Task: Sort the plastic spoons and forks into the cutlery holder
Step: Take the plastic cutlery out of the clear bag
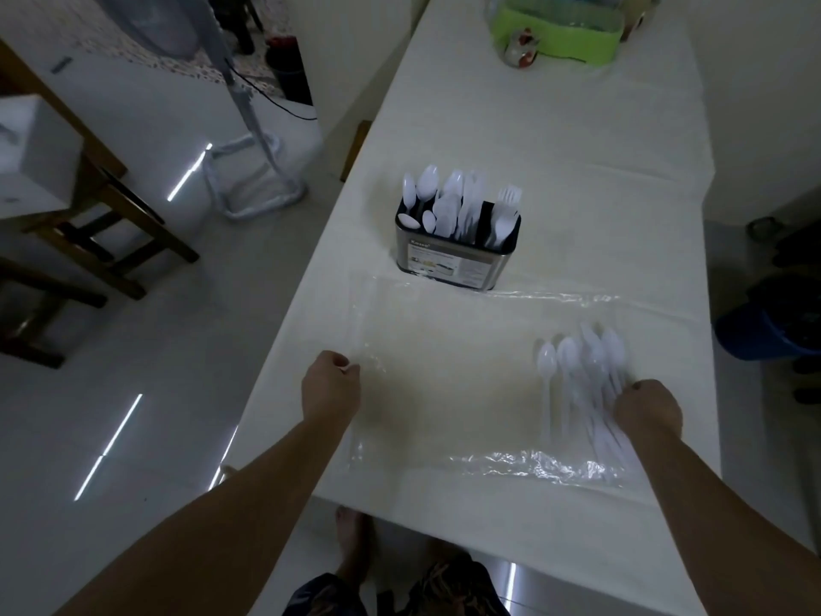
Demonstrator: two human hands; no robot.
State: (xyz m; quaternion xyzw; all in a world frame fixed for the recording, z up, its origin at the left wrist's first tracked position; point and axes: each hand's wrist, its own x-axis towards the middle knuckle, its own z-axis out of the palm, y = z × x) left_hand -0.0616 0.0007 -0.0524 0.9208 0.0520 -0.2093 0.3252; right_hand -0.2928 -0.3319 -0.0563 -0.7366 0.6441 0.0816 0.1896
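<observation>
While the cutlery holder [457, 246] already stands crowded with white spoons and forks, a loose bunch of spoons [582, 375] is left on the clear plastic sheet [444, 393]. The right hand [646, 409] closes on that bunch's handles, the bowls fanning ahead of its knuckles toward the holder. The left hand [331, 384], well apart, pinches the sheet's edge. Judging by this, most sorting looks done.

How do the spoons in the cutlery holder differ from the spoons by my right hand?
The spoons in the cutlery holder stand upright, bowls up; the loose spoons lie flat on the clear plastic sheet. The held ones sit beside forks; the loose ones are under the right hand. Both are white plastic.
</observation>
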